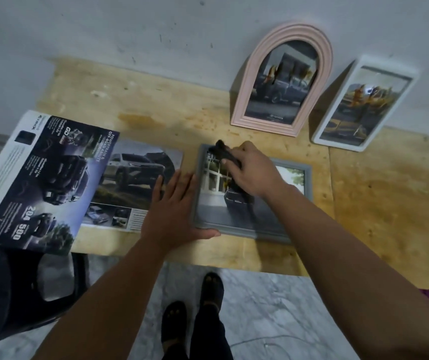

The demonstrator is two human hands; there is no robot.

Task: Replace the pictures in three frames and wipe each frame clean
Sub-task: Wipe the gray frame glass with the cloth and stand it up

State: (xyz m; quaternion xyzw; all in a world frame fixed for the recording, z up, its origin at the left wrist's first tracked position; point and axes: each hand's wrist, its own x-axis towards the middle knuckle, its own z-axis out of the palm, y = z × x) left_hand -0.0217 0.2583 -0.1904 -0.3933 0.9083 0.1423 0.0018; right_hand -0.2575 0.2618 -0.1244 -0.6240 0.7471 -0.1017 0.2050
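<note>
The right hand (pixel 253 175) is gripping a dark cloth (pixel 225 153) with curled fingers and pressing it on the glass of the grey frame (pixel 236 231), which is lying flat near the front edge of the wooden table (pixel 156 100), while the left hand (pixel 174 211) is lying flat with straight fingers against the frame's left edge, thumb along its near edge. Just left of it, a car brochure (pixel 39 183) is overlapping a loose car picture (pixel 135 183), and further back a pink arched frame (pixel 283 81) and a white frame (pixel 364 105) are leaning against the wall, side by side
</note>
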